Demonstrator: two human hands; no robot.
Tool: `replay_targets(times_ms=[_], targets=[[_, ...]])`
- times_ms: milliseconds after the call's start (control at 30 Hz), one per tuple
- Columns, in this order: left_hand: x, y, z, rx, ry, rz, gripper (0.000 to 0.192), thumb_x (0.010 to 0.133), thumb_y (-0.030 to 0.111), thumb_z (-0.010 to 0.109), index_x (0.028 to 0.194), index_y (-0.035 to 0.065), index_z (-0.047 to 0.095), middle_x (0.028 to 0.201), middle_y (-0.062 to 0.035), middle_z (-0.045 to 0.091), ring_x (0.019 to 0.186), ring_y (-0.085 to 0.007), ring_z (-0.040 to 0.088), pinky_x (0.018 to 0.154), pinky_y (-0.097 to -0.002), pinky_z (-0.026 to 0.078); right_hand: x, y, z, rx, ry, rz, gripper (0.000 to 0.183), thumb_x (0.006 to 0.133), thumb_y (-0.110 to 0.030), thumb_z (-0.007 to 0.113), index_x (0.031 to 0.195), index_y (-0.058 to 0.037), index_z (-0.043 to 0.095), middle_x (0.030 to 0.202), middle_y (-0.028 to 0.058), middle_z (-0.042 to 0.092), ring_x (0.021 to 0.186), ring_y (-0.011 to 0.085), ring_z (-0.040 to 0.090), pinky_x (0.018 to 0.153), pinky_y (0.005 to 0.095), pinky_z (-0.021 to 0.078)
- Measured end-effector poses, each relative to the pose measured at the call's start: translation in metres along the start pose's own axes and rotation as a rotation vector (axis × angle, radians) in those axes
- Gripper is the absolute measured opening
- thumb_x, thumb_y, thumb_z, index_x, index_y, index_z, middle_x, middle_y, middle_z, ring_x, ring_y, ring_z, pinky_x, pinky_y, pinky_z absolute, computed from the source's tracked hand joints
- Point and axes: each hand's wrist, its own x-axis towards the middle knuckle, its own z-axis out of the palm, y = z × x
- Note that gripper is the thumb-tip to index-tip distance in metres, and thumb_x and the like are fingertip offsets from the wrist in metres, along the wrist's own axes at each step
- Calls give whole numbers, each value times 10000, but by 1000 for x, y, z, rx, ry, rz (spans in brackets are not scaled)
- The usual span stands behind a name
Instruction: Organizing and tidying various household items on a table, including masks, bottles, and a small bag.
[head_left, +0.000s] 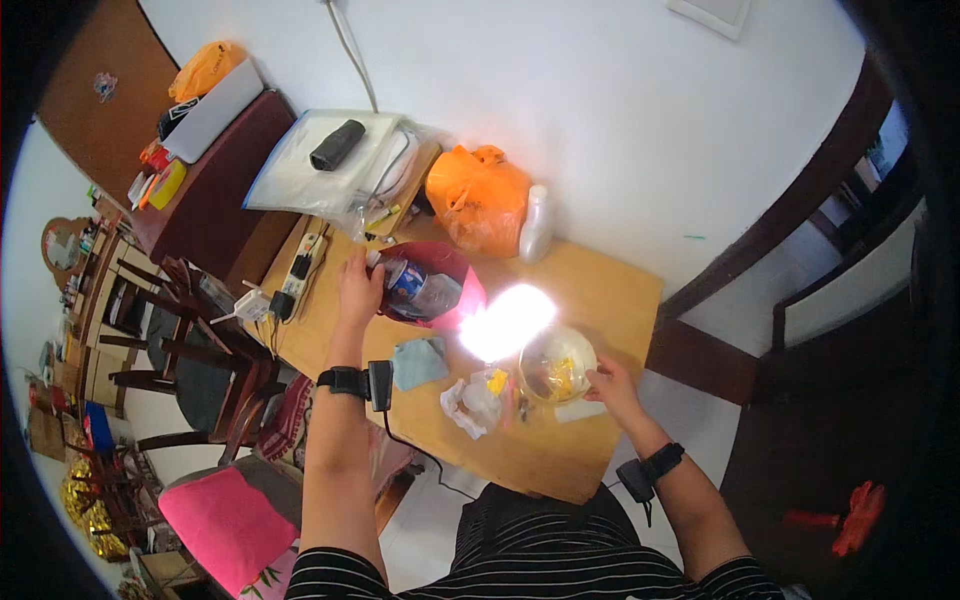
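Note:
My left hand (361, 287) grips the neck end of a clear plastic bottle (409, 280) with a blue label and a white cap. The bottle lies tilted over a pink basin (450, 261), partly hiding its inside. On the right, my right hand (615, 388) holds the rim of a clear round bowl (556, 366) with yellow pieces showing in it. A folded blue-green cloth (420, 363) lies between my arms. Beside the bowl is crumpled white plastic or paper (472, 405) with a small yellow piece.
An orange plastic bag (480, 199) and a white bottle (535, 225) stand against the wall on the wooden table (600, 289). A power strip (305, 262) and white router (251, 306) sit at the left edge. Bright glare covers the table's middle. Left stands a chair with a pink cushion (229, 529).

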Motion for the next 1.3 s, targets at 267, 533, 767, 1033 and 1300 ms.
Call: replay_targets(times_ms=[267,533,767,1033,1300], targets=[[-7,45,-10,-101,-31,57,293,808,134,625,1057,-11,572,908,-180,613,821,-296,594,729,-375,471,-4,-3,3,-49,22,-33,466,876,-138,559,1302,-13,419,985,103,550,736,164,618,637,259,555],[-29,69,-28,-574,-105,-61,268,814,54,635,1065,-18,574,942,-100,625,823,-166,602,718,-273,493,-1,4,-2,-76,-12,-40,465,873,-120,559,1298,-3,412,1000,109,545,742,168,620,640,273,560],[-40,74,-82,-522,128,73,296,819,58,641,1097,-9,565,920,-56,594,837,-129,564,635,-240,487,-4,-6,-2,-21,-90,-30,463,868,-114,563,1290,8,414,1002,133,538,690,175,621,616,275,562],[-44,93,-132,-735,252,-34,278,844,58,621,1097,0,521,894,-24,583,767,-77,552,655,-215,475,-4,-5,3,43,-33,-60,405,820,-102,601,1202,-8,505,870,83,570,701,163,614,594,264,535],[21,102,-119,-770,293,61,294,835,43,627,1098,-15,508,880,-22,566,763,-87,549,660,-223,480,9,18,-2,36,-7,-41,430,848,-109,591,1244,-8,457,995,131,537,731,191,621,628,297,571]])
